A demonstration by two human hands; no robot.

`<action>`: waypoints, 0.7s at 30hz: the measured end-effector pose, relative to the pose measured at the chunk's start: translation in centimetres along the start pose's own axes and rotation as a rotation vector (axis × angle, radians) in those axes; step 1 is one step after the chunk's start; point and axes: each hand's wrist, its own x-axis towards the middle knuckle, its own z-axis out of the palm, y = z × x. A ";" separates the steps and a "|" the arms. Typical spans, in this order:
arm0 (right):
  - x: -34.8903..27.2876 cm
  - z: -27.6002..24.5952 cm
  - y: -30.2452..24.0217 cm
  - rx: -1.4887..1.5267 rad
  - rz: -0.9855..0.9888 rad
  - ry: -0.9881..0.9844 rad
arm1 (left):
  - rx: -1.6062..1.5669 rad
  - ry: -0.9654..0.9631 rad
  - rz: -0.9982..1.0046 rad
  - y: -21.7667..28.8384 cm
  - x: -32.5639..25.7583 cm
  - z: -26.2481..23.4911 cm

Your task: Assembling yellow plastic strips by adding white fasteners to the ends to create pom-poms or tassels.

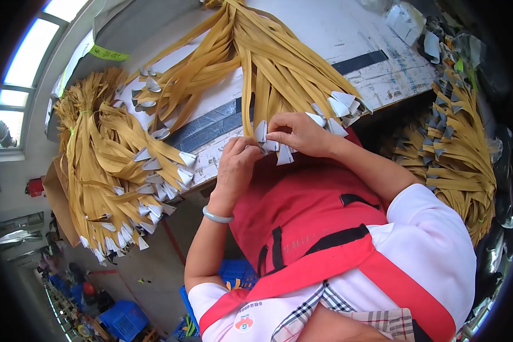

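Note:
A large bunch of long mustard-yellow zipper tapes (276, 54) fans across the table toward me, their ends wrapped in white folded tips. At the table's front edge, both my hands work close together on the end of one tape. My left hand (235, 168) pinches the white-tipped zipper tape (247, 102) from the left. My right hand (302, 134) has thumb and forefinger closed at a white tip (261, 131) beside it. Another white tip (284, 154) hangs just below my fingers. The fingers partly hide the exact grip.
A tied bundle of similar tapes (91, 154) hangs over the table's left side. More tapes with grey tips (453, 142) are heaped at the right. Dark strips (211, 126) lie on the worn white table (404, 80). Blue crates (123, 319) stand on the floor.

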 end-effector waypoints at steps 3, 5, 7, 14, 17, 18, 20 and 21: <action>0.0 0.5 -0.2 0.097 -0.142 -0.017 | -0.258 0.024 -0.071 0.2 1.0 -1.2; 0.5 0.7 -0.9 0.148 -0.142 -0.055 | -0.549 0.052 -0.150 -0.1 1.2 -1.9; 1.1 0.5 -1.7 0.206 -0.171 -0.055 | -0.728 0.064 -0.180 0.2 1.6 -2.2; 3.0 0.0 -2.2 0.345 -0.166 -0.123 | -1.162 0.190 -0.316 0.2 2.6 -2.3; 3.2 -1.1 -1.4 0.652 0.027 -0.227 | -1.173 0.129 -0.411 0.4 3.0 -3.3; 3.2 -1.3 -1.2 0.653 0.025 -0.238 | -1.179 0.051 -0.420 0.1 3.2 -3.7; 3.2 -1.3 -1.4 0.629 0.039 -0.234 | -1.180 -0.017 -0.459 -0.4 3.4 -3.7; 3.2 -1.3 -1.5 0.604 0.052 -0.227 | -1.179 -0.015 -0.462 -0.4 3.2 -3.5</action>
